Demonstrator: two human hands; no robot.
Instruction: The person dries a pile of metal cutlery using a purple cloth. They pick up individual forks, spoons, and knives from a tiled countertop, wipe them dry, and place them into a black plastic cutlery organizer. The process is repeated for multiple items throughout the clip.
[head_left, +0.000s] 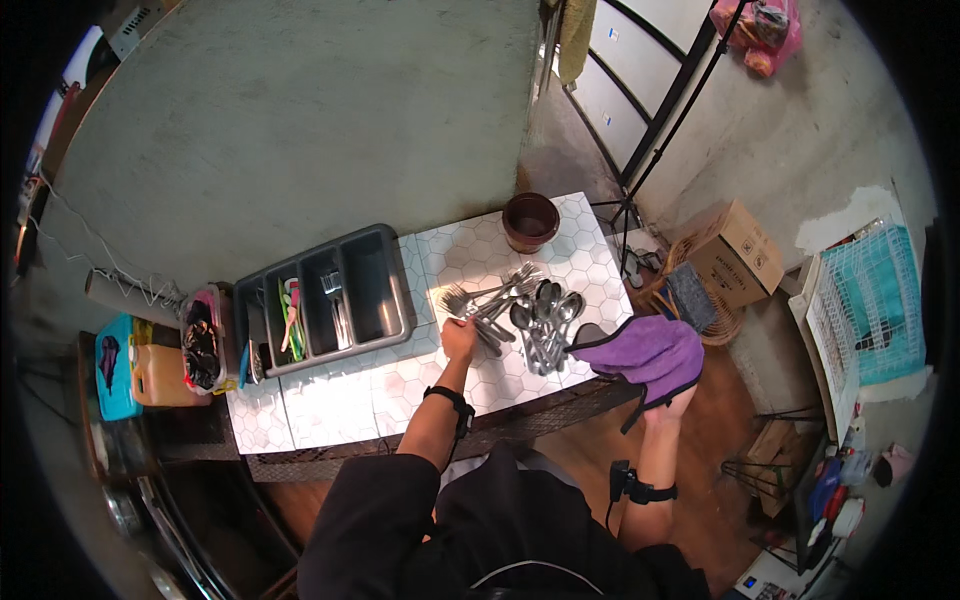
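My left hand (458, 339) is at the left side of a loose pile of metal forks (491, 304) on the table, its fingertips against them. Whether it grips a fork is hard to make out. Just right of the forks lies a heap of metal spoons (546, 322), bowls mostly toward the wall. My right hand (673, 405) holds a purple cloth (652, 356) with dark edging, bunched over the hand beyond the table's front right edge. A grey cutlery tray (409, 319) stands to the left. One of its compartments holds several forks (337, 307), another holds colourful utensils (291, 319).
A brown plastic pot (530, 223) stands at the back of the hexagon-patterned table (420, 382). Left of the tray are a plastic container (202, 337) and a jug (166, 375). A cardboard box (735, 255), a wicker basket (720, 319) and a black tripod (626, 201) are at right.
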